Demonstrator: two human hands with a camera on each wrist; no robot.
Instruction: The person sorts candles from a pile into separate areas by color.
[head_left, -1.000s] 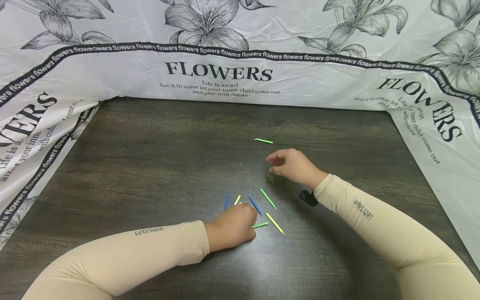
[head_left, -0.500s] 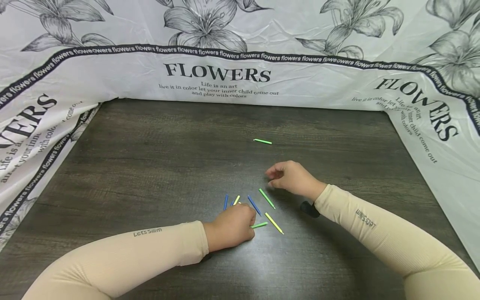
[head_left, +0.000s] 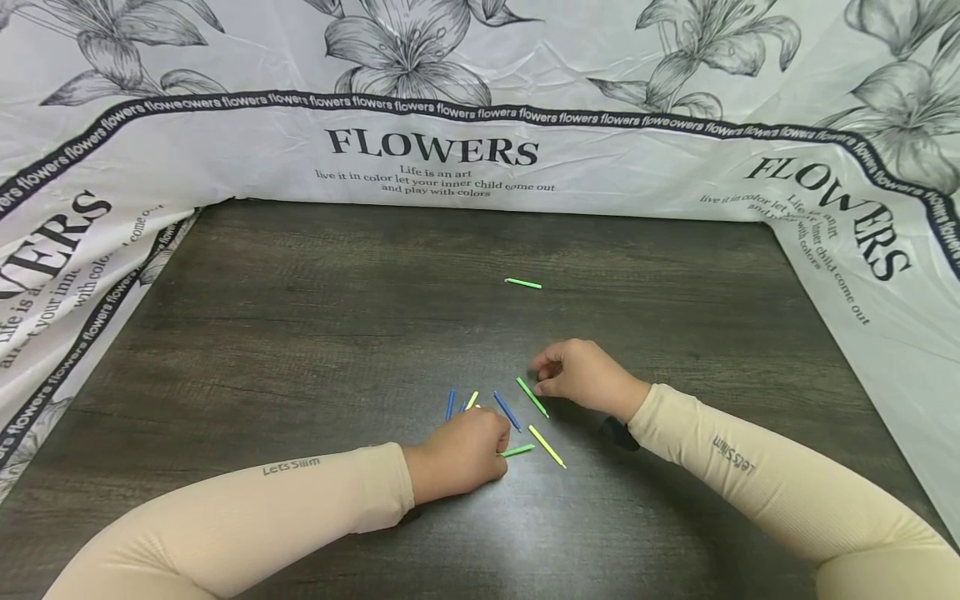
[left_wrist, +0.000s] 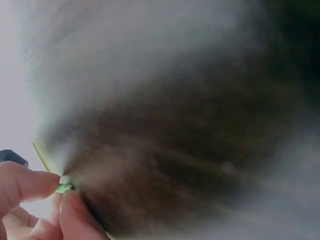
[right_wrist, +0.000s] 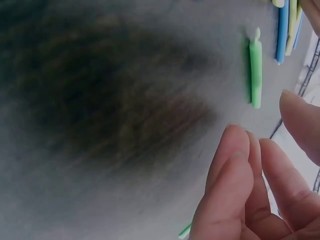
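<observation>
Just left of the nearer right hand [head_left: 588, 379], parted and empty, 1 green stick [head_left: 532, 397] slants, near end rightward. The left hand [head_left: 463, 454] pinches another stick [head_left: 519, 450].

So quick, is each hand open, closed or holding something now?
Left hand: pinching a green stick.
Right hand: open, empty, near another green stick.

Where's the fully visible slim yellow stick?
In the head view, the slim yellow stick lies below and right of centre, right of the slim green stick the left hand pinches.
</observation>
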